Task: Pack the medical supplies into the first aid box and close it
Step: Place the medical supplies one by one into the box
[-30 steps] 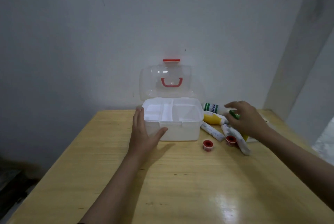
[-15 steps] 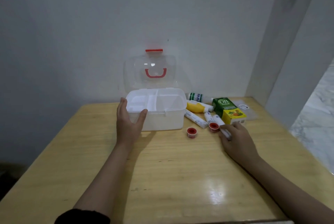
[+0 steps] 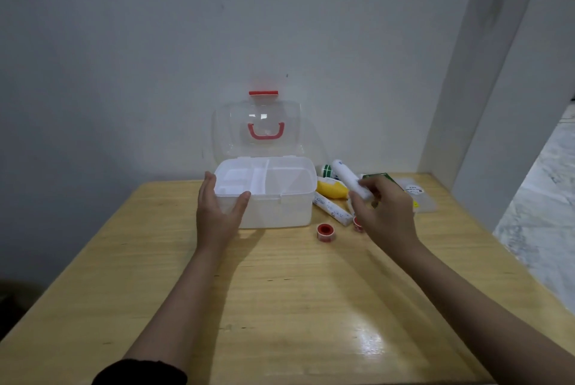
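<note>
Your left hand [image 3: 217, 216] cups the near left corner of the open box [image 3: 273, 195] on the tabletop [image 3: 280, 307]. Your right hand [image 3: 384, 216], at the box's 3 o'clock, grips a white roll [image 3: 348, 177] raised over the other supplies.

Translucent plastic box [image 3: 273, 207] (clear glossy lid [image 3: 258, 123]) on varnished wooden table [image 3: 280, 307].

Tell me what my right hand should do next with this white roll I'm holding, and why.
Probably carry the white roll leftward and set it into the first aid box. The right hand already holds it lifted off the table, the lid stands open, the compartments look empty, and the left hand steadies the box.
</note>
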The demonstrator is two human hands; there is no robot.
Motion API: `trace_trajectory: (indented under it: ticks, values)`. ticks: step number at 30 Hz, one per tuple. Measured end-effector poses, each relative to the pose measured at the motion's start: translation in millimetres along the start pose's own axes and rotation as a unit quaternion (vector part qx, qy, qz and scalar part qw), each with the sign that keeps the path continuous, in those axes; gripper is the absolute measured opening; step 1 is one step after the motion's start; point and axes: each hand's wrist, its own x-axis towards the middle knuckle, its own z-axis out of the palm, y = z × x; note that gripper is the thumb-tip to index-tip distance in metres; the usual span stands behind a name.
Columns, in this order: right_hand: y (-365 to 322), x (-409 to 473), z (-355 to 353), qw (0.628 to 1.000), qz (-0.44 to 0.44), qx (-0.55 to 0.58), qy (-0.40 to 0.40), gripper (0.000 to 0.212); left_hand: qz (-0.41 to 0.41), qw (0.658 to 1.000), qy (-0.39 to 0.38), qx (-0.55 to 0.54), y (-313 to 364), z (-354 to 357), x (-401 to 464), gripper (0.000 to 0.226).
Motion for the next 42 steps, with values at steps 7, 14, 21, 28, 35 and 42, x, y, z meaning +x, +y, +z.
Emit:
trace_trajectory:
  ticks: [7, 14, 21, 28, 35, 42]
  values:
    - [-67, 35, 67, 0.993, -0.069, 0.045, -0.081, 0.02, -0.003, 1.0, 0.011, -0.013, 1, -3, 2, 0.084]
    - [-85, 48, 122, 0.982, -0.12, 0.003, -0.147, 0.02, -0.013, 1.0, 0.008, -0.022, -3, -5, 4, 0.084]
    - [-81, 44, 137, 0.972, -0.109, 0.024, -0.207, 0.023, -0.004, 1.0, 0.009, -0.02, -5, -4, 5, 0.082]
    - [-69, 41, 97, 0.986, -0.124, 0.039, -0.109, 0.017, 0.001, 1.0, 0.005, -0.018, -5, -4, 4, 0.083]
    - [39, 8, 25, 0.99, 0.089, -0.105, 0.036, 0.019, 0.013, 1.0, 0.014, -0.016, -7, -3, 2, 0.08]
    - [84, -10, -2, 0.956, 0.259, -0.138, 0.01, 0.043, 0.024, 1.0, 0.015, -0.006, -4, -3, 1, 0.078]
